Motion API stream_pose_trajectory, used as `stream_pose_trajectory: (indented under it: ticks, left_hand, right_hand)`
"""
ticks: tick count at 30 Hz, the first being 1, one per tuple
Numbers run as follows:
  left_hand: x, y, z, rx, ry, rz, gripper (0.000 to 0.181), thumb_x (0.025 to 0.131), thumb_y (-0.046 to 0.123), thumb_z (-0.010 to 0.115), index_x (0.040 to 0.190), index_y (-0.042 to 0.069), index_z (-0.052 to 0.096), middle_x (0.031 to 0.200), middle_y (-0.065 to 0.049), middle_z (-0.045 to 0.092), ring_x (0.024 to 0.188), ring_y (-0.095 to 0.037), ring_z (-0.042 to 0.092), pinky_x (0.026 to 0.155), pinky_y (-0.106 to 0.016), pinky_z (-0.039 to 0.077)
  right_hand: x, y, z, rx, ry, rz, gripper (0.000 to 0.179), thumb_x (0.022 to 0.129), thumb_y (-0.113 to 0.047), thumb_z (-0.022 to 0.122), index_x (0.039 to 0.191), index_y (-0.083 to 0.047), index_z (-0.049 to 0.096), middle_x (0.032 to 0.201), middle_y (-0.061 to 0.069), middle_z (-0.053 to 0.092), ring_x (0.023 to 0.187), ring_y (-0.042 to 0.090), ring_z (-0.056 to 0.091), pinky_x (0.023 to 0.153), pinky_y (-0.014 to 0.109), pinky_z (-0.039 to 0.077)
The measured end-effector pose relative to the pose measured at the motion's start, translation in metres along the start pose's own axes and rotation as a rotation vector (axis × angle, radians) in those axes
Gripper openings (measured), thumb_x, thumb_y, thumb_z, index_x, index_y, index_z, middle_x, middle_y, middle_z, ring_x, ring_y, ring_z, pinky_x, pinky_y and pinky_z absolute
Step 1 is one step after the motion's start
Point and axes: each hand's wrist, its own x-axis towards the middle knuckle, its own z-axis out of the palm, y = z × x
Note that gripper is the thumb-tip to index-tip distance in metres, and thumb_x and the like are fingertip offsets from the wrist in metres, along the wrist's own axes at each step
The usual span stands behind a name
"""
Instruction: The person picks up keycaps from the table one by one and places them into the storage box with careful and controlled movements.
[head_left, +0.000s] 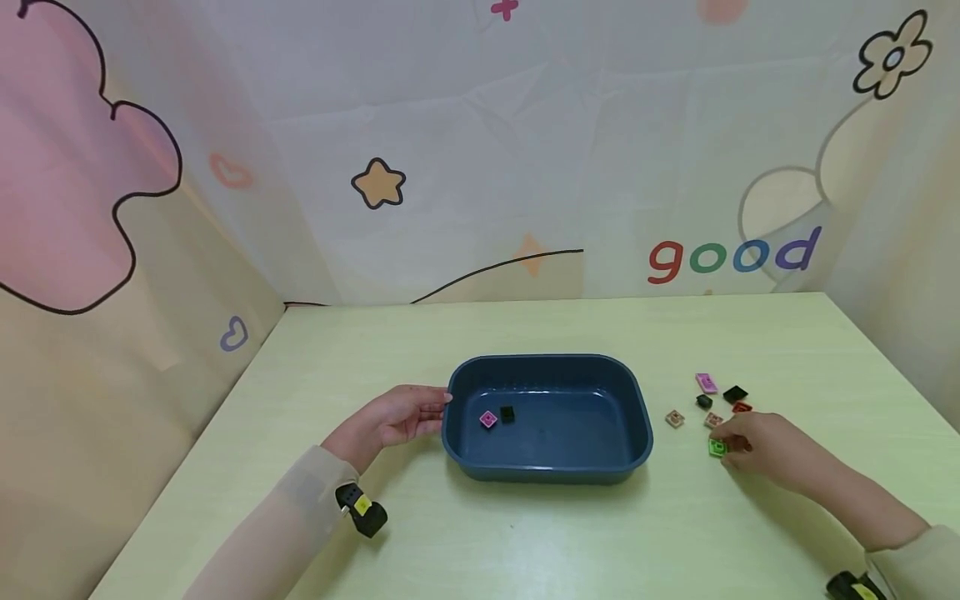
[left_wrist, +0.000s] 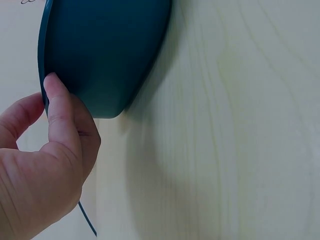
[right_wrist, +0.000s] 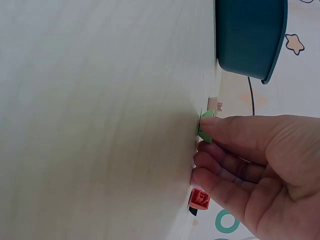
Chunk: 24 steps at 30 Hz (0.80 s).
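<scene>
My left hand [head_left: 397, 417] pinches the left rim of a dark blue plastic basin [head_left: 570, 454], thumb on one side and fingers on the other in the left wrist view. Inside the basin lie a pink block [head_left: 488, 419] and a black block [head_left: 507, 414]. To the right of it, my right hand [head_left: 780, 450] grips a small green toy block [head_left: 717, 448] between thumb and fingers, close over the table. Just beyond those fingers sit a tan block [head_left: 713, 421] and a red block [right_wrist: 200, 199], the latter partly hidden by the hand in the head view.
Around the right hand are another tan block [head_left: 675, 419], a purple block [head_left: 707, 383], a flat black piece [head_left: 736, 394] and a small dark block [head_left: 704, 402]. A printed cloth [head_left: 480, 167] hangs behind the pale wooden table [head_left: 510, 550].
</scene>
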Motion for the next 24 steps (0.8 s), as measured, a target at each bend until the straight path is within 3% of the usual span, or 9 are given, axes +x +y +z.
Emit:
stream_pose_trajectory:
  ticks: [17, 24]
  left_hand:
    - [0.002, -0.001, -0.001, 0.016, 0.006, 0.004, 0.042, 0.105, 0.012, 0.055, 0.142, -0.009, 0.052, 0.085, 0.002, 0.070, 0.073, -0.005, 0.069, 0.073, -0.014, 0.061]
    - [0.001, 0.001, -0.001, 0.017, 0.013, -0.003, 0.042, 0.106, 0.012, 0.054, 0.142, -0.008, 0.051, 0.085, 0.002, 0.071, 0.074, -0.004, 0.069, 0.073, -0.015, 0.062]
  right_hand:
    - [-0.007, 0.002, -0.024, 0.035, 0.038, -0.016, 0.022, 0.085, 0.000, 0.073, 0.105, 0.008, 0.075, 0.084, 0.000, 0.067, 0.071, -0.001, 0.043, 0.059, 0.019, 0.043]
    - [-0.007, 0.000, -0.039, 0.062, 0.029, -0.009, 0.026, 0.087, -0.006, 0.073, 0.110, 0.008, 0.073, 0.088, 0.000, 0.070, 0.075, -0.006, 0.050, 0.062, 0.020, 0.049]
